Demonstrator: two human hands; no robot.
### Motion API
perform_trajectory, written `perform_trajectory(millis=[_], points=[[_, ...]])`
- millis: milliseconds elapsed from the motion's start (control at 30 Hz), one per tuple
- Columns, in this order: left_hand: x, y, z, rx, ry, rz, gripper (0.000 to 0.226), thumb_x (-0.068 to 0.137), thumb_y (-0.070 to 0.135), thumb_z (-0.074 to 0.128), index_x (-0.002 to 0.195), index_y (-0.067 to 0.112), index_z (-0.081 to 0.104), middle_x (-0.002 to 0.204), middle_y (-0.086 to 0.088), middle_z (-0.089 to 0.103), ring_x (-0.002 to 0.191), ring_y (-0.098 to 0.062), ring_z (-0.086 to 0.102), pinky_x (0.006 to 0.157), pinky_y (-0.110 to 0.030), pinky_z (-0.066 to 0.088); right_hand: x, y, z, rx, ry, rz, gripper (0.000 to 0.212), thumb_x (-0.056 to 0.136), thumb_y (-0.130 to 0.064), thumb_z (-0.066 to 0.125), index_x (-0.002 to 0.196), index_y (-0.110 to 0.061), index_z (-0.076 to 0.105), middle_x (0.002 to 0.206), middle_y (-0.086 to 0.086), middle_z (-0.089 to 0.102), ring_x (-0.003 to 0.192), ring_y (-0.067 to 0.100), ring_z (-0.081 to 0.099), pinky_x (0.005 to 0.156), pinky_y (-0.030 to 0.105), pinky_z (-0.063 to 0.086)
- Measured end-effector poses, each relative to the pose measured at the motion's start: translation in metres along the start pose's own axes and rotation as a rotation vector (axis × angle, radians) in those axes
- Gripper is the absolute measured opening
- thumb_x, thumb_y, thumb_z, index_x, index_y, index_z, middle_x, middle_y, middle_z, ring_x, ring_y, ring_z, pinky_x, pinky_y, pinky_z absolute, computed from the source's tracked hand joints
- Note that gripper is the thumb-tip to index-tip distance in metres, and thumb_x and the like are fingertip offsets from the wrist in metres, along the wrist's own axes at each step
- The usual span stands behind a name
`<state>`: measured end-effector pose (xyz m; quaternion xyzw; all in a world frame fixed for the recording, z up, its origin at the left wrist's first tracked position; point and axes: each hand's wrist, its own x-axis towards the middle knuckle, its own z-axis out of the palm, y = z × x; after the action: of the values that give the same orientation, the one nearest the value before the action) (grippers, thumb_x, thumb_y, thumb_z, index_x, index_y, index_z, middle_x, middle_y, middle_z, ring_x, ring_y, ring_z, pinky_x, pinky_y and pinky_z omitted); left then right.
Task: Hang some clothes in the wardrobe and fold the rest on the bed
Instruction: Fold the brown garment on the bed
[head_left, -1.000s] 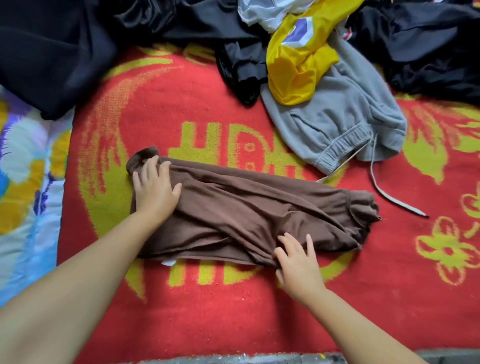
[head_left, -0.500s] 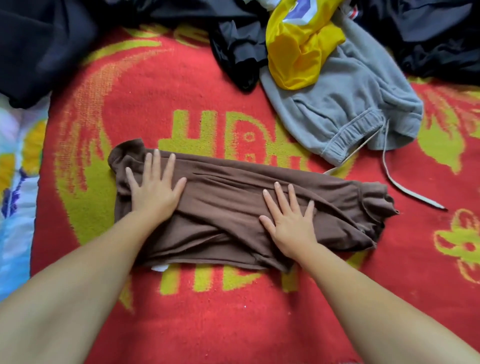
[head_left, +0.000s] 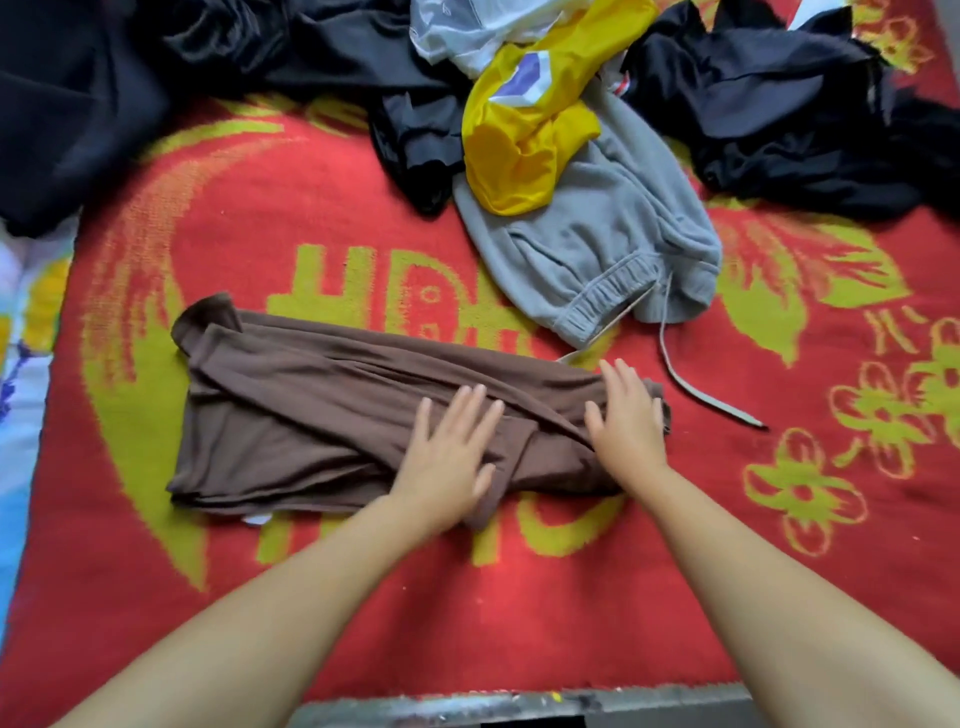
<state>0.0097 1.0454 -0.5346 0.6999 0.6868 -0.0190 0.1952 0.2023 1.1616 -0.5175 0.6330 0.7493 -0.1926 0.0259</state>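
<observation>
A person is folding a brown garment lying flat near the front edge of a bed covered by a red blanket. The left hand is pressing flat, fingers straight and spread, on the garment's middle. The right hand is resting on its right end, fingers straight and holding nothing, probably smoothing the cloth so the fold lies neat. Grey trousers, a yellow top and dark clothes are waiting, unfolded, along the far edge.
</observation>
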Motion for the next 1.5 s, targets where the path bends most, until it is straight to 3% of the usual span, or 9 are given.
perform_trajectory(millis=[300, 433, 567, 767, 900, 1000, 1167, 1333, 1500], points=[[0.042, 0.171, 0.074, -0.151, -0.194, -0.263, 0.104, 0.087, 0.058, 0.051, 0.15, 0.008, -0.016, 0.157, -0.011, -0.023, 0.145, -0.024, -0.02, 0.114, -0.051, -0.013, 0.059, 0.089, -0.012, 0.35, -0.278, 0.263, 0.068, 0.084, -0.033, 0.072, 0.135, 0.001, 0.044, 0.135, 0.02, 0.051, 0.125, 0.03, 0.049, 0.105, 0.036, 0.037], [0.064, 0.2, 0.084, -0.223, -0.115, -0.468, 0.108, 0.087, 0.053, 0.056, 0.146, 0.008, -0.023, 0.149, -0.006, -0.033, 0.144, -0.024, -0.024, 0.109, -0.051, -0.021, 0.075, 0.098, -0.02, 0.182, -0.401, 0.2, 0.026, 0.084, -0.03, 0.069, 0.071, -0.014, 0.054, 0.078, 0.01, 0.062, 0.076, 0.024, 0.057, 0.069, 0.03, 0.045], [0.073, 0.193, 0.077, -0.25, -0.095, -0.449, 0.076, 0.097, 0.025, 0.044, 0.153, 0.014, -0.006, 0.16, -0.003, -0.013, 0.147, -0.017, -0.013, 0.116, -0.045, -0.009, 0.08, 0.074, -0.047, 0.517, -0.656, 0.252, 0.02, 0.089, -0.01, 0.054, 0.072, -0.018, 0.052, 0.062, 0.0, 0.052, 0.043, 0.009, 0.05, 0.042, 0.017, 0.042], [0.046, 0.15, 0.028, -1.424, 0.386, -0.827, 0.031, 0.092, 0.002, 0.051, 0.12, 0.01, 0.06, 0.118, -0.01, 0.064, 0.116, -0.025, 0.055, 0.092, -0.02, 0.039, 0.078, -0.023, -0.081, 0.838, -0.793, 0.113, 0.019, 0.095, -0.006, 0.044, 0.083, -0.011, 0.057, 0.051, 0.002, 0.061, 0.039, 0.008, 0.058, 0.04, 0.016, 0.048], [-0.004, 0.08, 0.01, -1.905, 0.772, -1.048, 0.022, 0.092, 0.002, 0.053, 0.099, 0.017, 0.069, 0.097, -0.001, 0.069, 0.095, -0.018, 0.062, 0.089, -0.031, 0.045, 0.06, -0.111, -0.061, 0.953, -0.809, 0.003, 0.015, 0.094, -0.006, 0.048, 0.08, -0.012, 0.052, 0.059, 0.004, 0.054, 0.037, 0.008, 0.055, 0.04, 0.018, 0.048], [-0.031, 0.025, 0.007, -1.792, 0.838, -1.068, 0.038, 0.093, 0.002, 0.054, 0.129, 0.016, 0.054, 0.118, -0.007, 0.062, 0.105, -0.015, 0.058, 0.095, -0.031, 0.043, 0.046, -0.156, -0.026, 0.943, -0.783, -0.109, 0.012, 0.093, -0.01, 0.054, 0.082, -0.015, 0.052, 0.074, 0.004, 0.058, 0.057, 0.011, 0.063, 0.052, 0.027, 0.055], [-0.054, -0.01, 0.003, -0.999, 0.86, -1.081, 0.067, 0.092, 0.004, 0.054, 0.151, 0.01, 0.021, 0.152, -0.014, 0.029, 0.14, -0.023, 0.03, 0.11, -0.025, 0.023, 0.043, -0.145, 0.017, 0.108, -0.417, -0.611, 0.04, 0.085, 0.002, 0.043, 0.118, -0.016, 0.058, 0.121, 0.005, 0.059, 0.112, 0.025, 0.056, 0.086, 0.031, 0.045], [-0.027, 0.076, 0.027, -0.644, 0.365, -0.702, 0.079, 0.093, 0.022, 0.047, 0.151, 0.007, -0.006, 0.16, -0.009, -0.004, 0.148, -0.02, -0.006, 0.119, -0.035, -0.006, 0.065, -0.086, 0.017, -0.856, -0.374, -1.125, 0.09, 0.089, -0.006, 0.044, 0.15, -0.033, -0.017, 0.16, -0.003, -0.015, 0.147, 0.02, -0.016, 0.113, 0.06, 0.002], [0.025, 0.09, 0.057, -0.557, -0.004, -0.9, 0.106, 0.09, 0.044, 0.054, 0.137, 0.01, -0.035, 0.145, -0.009, -0.041, 0.131, -0.022, -0.04, 0.112, -0.06, -0.004, 0.084, -0.079, 0.026, -0.968, -0.335, -1.307, 0.093, 0.09, -0.006, 0.04, 0.136, -0.032, -0.037, 0.15, -0.004, -0.035, 0.135, 0.024, -0.035, 0.105, 0.061, -0.022]])
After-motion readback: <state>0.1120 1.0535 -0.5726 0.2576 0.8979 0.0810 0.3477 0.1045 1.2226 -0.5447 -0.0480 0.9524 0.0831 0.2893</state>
